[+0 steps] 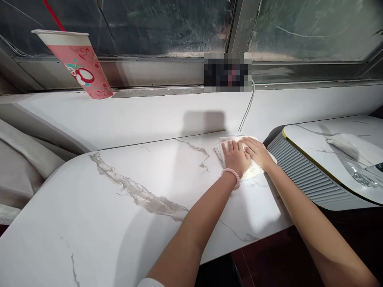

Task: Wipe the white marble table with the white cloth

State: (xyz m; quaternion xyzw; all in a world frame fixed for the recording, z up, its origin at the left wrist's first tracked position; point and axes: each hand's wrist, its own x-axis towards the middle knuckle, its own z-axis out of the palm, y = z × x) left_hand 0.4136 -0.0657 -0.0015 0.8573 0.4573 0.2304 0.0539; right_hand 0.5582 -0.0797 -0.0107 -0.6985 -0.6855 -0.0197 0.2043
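Conceivably, the left hand [237, 157] and right hand [257, 152], flat and unclenched on the white cloth [253, 171] at two o'clock on the counter [161, 171], might snag the thin cord [247, 107] at their twelve o'clock by pushing too far forward.

We look from one head-worn camera, forward and down, close over the white, grey-veined, marble-patterned tabletop [89, 211], facing the grey metal-framed glass window [167, 28] behind it.
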